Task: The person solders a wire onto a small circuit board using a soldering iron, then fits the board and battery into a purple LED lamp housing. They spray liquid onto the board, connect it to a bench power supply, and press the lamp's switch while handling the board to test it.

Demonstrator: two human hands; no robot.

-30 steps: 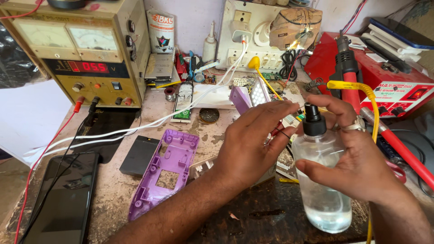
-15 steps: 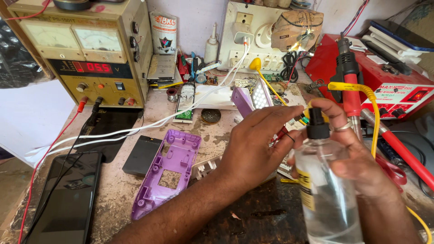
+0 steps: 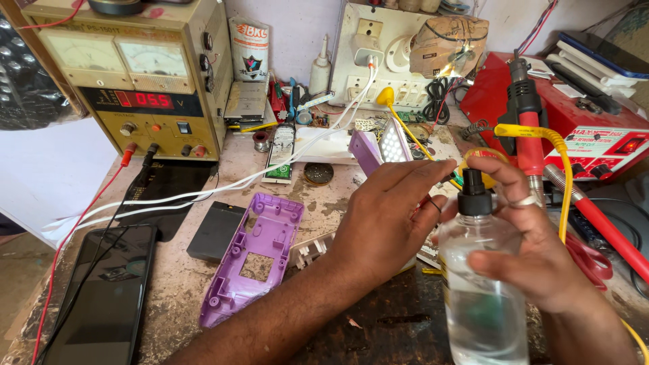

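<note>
Two hands over a cluttered bench. Right hand (image 3: 534, 250) wrapped around a clear spray bottle (image 3: 483, 297), thumb across its front, forefinger curled behind the black nozzle (image 3: 474, 196); bottle upright, partly filled with clear liquid. Left hand (image 3: 385, 216) just left of the bottle, fingers loosely together, stretched toward the nozzle, fingertips close beside it; actual touch cannot be told. Left of the left hand, a purple plastic shell (image 3: 253, 260) lying open side up. Farther left, a black phone (image 3: 105, 297). Beyond the right hand, a red hot-air tool (image 3: 527, 128).
</note>
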